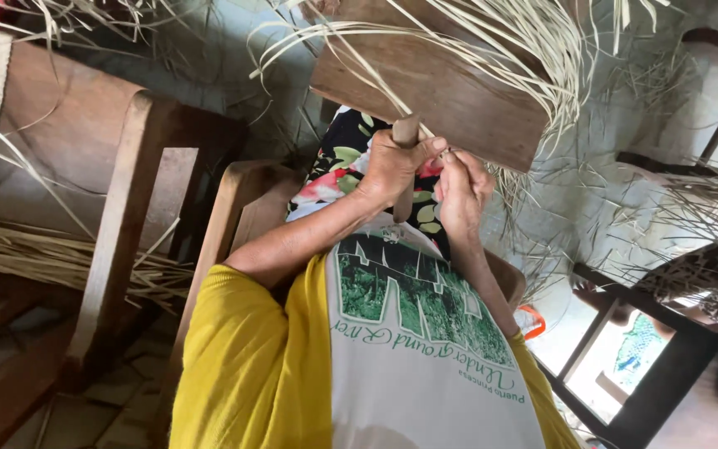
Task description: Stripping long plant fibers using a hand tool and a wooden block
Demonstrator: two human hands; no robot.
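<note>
At the far left, bundled dry straw strips point(51, 254) lie across a wooden chair point(118, 241) that stands beside the person's seat. Toward the middle, the person's left hand point(392, 165) is closed in a fist around a short wooden handle point(406, 133), which stands roughly upright in front of a floral skirt point(342, 162). Just right of it and touching it, the right hand point(461, 193) is nearly closed, its fingertips pinched together on something too thin to make out. Directly above both hands sits a wooden board point(438, 87), with pale straw strands point(533, 41) draped over its upper edge. At lower right stands a dark wooden frame point(666, 374).
</note>
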